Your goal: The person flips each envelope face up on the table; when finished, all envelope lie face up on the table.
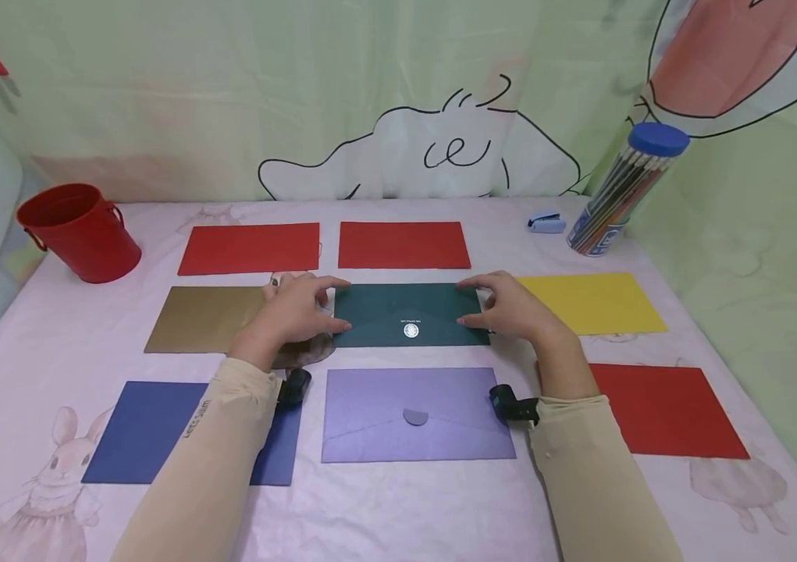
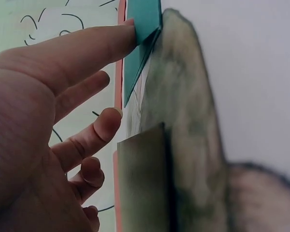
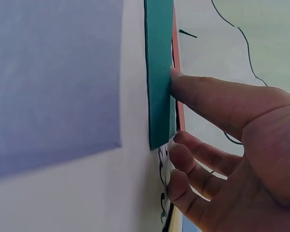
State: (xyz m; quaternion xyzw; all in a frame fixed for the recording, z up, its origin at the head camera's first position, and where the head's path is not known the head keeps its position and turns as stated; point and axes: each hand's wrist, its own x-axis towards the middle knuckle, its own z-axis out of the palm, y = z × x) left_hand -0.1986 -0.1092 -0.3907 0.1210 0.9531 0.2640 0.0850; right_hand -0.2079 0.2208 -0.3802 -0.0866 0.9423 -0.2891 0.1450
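A dark green envelope [image 1: 405, 304] with a small white round emblem lies at the middle of the table, between both hands. My left hand [image 1: 293, 312] is at its left end, index fingertip at the far edge and thumb tip on the upper face. In the left wrist view the thumb [image 2: 101, 41] presses the green envelope's face near a bent corner, while the other fingers spread loosely below. My right hand [image 1: 510, 306] mirrors this at the right end. Its thumb [image 3: 208, 94] rests on the envelope in the right wrist view.
Around it lie two red envelopes [image 1: 250, 250] at the back, a gold one [image 1: 194, 320], a yellow one [image 1: 591, 304], a blue one [image 1: 138, 429], a lilac one [image 1: 412, 437] and a red one [image 1: 672, 414]. A red bucket [image 1: 82, 234], a stapler [image 1: 547, 223] and a pencil tube [image 1: 623, 195] stand behind.
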